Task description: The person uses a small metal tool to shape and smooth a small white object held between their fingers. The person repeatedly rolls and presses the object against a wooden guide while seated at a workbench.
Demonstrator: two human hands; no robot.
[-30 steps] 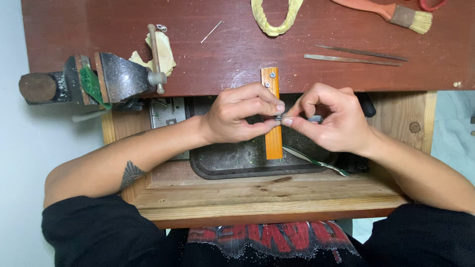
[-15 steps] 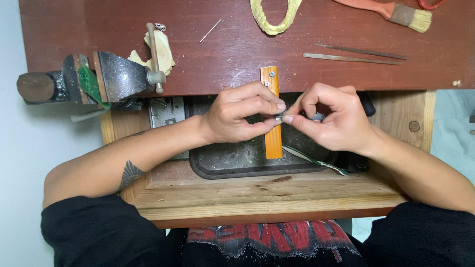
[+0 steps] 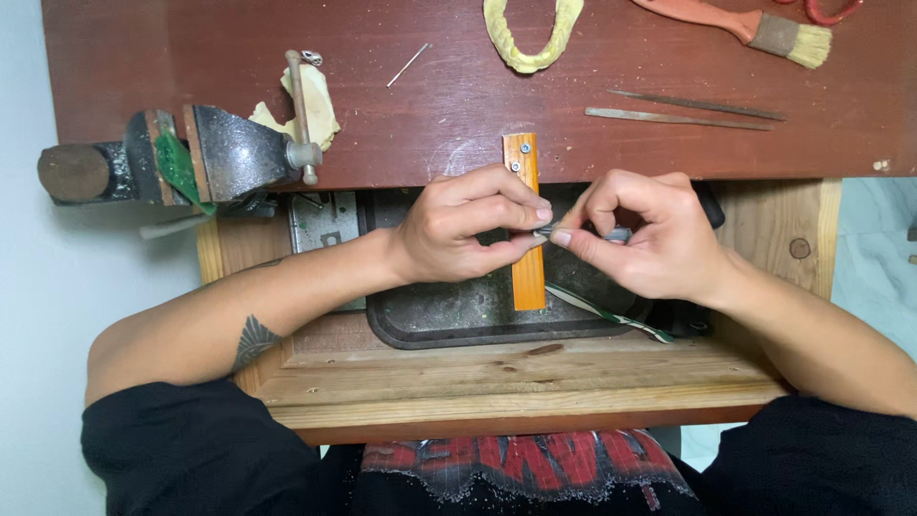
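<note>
Small grey metal piece [image 3: 546, 229], pinched between our two hands above the dark metal tray [image 3: 430, 320]; its exact form is too small to make out. Our left hand [image 3: 468, 225] closes thumb and forefinger on one end of the piece, and our right hand [image 3: 650, 239] grips the other end, fingers curled, so that the fingertips of both hands meet. Both hands hover over the orange wooden peg [image 3: 524, 225], which juts from the edge of the dark red workbench [image 3: 458, 115] out across the tray. A green-and-white strip [image 3: 611, 313] lies in the tray below our right hand. On the workbench we see a black bench vise [image 3: 229, 153] at left, two slender files [image 3: 683, 110] at right, a brush [image 3: 755, 27] with pale bristles, a yellowish dental cast [image 3: 530, 38], and a thin pin [image 3: 408, 65]. The tray sits in a wooden drawer [image 3: 516, 382] near our lap.
</note>
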